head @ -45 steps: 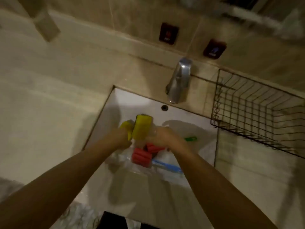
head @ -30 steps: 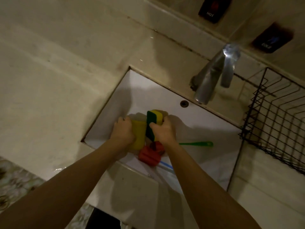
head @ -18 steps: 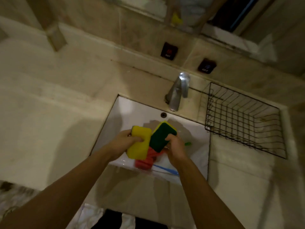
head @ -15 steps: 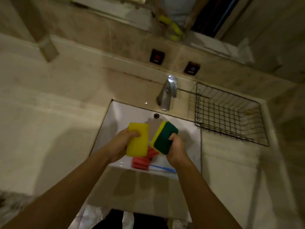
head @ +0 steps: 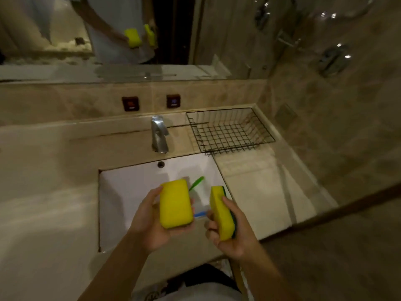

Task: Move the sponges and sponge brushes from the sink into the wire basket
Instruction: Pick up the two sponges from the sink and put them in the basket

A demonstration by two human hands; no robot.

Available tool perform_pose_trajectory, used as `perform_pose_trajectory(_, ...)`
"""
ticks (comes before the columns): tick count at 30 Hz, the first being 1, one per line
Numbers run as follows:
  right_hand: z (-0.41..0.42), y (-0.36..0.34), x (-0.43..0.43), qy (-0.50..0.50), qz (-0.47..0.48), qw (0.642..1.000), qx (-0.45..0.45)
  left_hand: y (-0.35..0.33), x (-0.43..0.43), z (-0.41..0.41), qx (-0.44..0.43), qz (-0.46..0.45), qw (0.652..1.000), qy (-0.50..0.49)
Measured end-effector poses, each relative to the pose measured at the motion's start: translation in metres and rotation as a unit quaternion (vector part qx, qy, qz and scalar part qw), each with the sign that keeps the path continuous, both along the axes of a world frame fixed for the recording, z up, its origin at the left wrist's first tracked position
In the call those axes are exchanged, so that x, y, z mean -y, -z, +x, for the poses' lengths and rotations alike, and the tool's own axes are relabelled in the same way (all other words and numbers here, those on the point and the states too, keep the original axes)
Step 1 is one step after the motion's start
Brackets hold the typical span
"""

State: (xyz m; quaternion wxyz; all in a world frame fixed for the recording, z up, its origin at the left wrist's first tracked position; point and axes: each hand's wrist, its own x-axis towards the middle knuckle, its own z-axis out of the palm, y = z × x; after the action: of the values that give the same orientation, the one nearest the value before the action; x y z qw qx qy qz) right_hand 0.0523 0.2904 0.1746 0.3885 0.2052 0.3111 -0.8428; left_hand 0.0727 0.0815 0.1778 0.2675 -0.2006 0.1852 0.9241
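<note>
From the head camera I am counting two sponges, both lifted above the sink (head: 130, 192). My left hand (head: 149, 224) is wrapping around one yellow sponge (head: 175, 205), fingers curled on its edges. My right hand (head: 230, 235) is gripping the second sponge (head: 221, 213), yellow with a green backing, turned on edge. Two brush handles are showing below: one green handle (head: 196, 183) and one blue handle (head: 200, 214). One wire basket (head: 227, 131) is sitting at one o'clock, beside one faucet (head: 159, 135).
</note>
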Motion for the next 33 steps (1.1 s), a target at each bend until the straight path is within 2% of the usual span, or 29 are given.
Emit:
perform_pose_trajectory(3, 0.022, 0.005, -0.004, 0.051, -0.091, 0.993, 0.056, 0.002, -0.007, 0.009, 0.009, 0.047, 0.998, 0.030)
perform_pose_trajectory(5, 0.027, 0.006, -0.007, 0.073, -0.117, 0.987, 0.076, 0.005, -0.011, 0.014, 0.023, 0.051, 0.998, 0.038)
perform_pose_trajectory(8, 0.027, 0.005, -0.013, 0.086, -0.116, 0.986, 0.080, 0.006, -0.016, 0.015, 0.052, 0.043, 0.997, 0.030)
perform_pose_trajectory(13, 0.019, 0.004, -0.015, 0.097, -0.117, 0.986, 0.067, 0.004, -0.021, 0.007, 0.122, 0.093, 0.987, -0.039)
perform_pose_trajectory(16, 0.011, 0.005, -0.013, 0.096, -0.132, 0.985, 0.060, 0.007, -0.025, -0.006, 0.134, 0.082, 0.987, -0.029)
perform_pose_trajectory(19, 0.003, 0.010, -0.017, 0.090, -0.151, 0.983, 0.055, 0.010, -0.029, -0.017, 0.121, 0.055, 0.991, 0.003)
perform_pose_trajectory(23, -0.014, 0.021, -0.031, 0.097, -0.170, 0.979, 0.054, 0.016, -0.037, -0.035, 0.056, -0.030, 0.998, 0.020)
perform_pose_trajectory(26, -0.037, 0.031, -0.041, 0.106, -0.140, 0.984, 0.040, 0.013, -0.050, -0.059, 0.083, 0.000, 0.997, -0.001)
perform_pose_trajectory(33, -0.129, 0.042, -0.065, 0.127, -0.162, 0.970, 0.129, 0.016, -0.083, -0.134, 0.174, 0.018, 0.982, -0.075)
